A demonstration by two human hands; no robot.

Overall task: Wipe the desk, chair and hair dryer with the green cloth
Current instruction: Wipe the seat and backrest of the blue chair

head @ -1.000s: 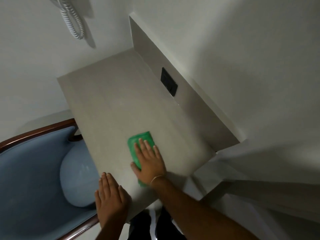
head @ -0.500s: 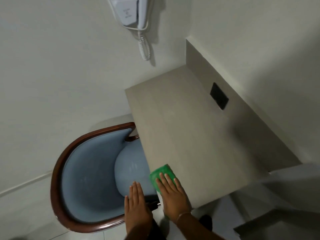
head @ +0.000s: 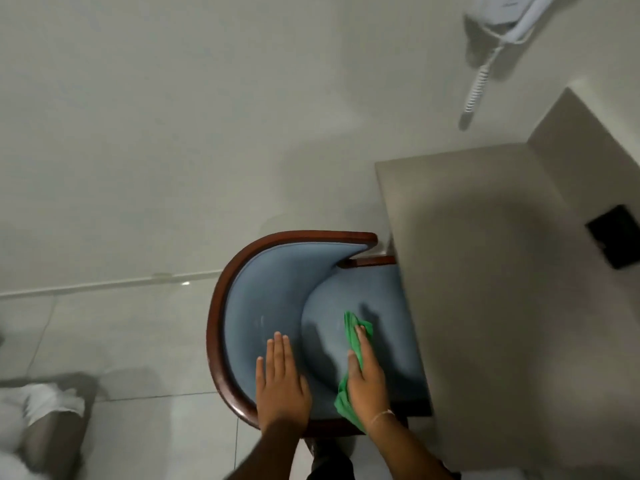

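The blue padded chair (head: 270, 299) with a dark wood rim stands half tucked under the beige desk (head: 491, 289). My right hand (head: 367, 375) presses the green cloth (head: 353, 334) flat onto the chair seat. My left hand (head: 282, 382) lies flat with fingers together on the inside of the chair back, holding nothing. The white wall-mounted hair dryer (head: 509, 19) with its coiled cord hangs at the top right, partly cut off by the frame edge.
A black socket plate (head: 614, 240) sits in the desk's back panel at the right. Pale floor tiles (head: 138, 341) spread to the left of the chair. A blurred white and dark shape (head: 38, 420) lies at the lower left.
My right hand slid the green cloth off the desk's front edge and down onto the chair seat. My left hand moved onto the chair back. The view swung left.
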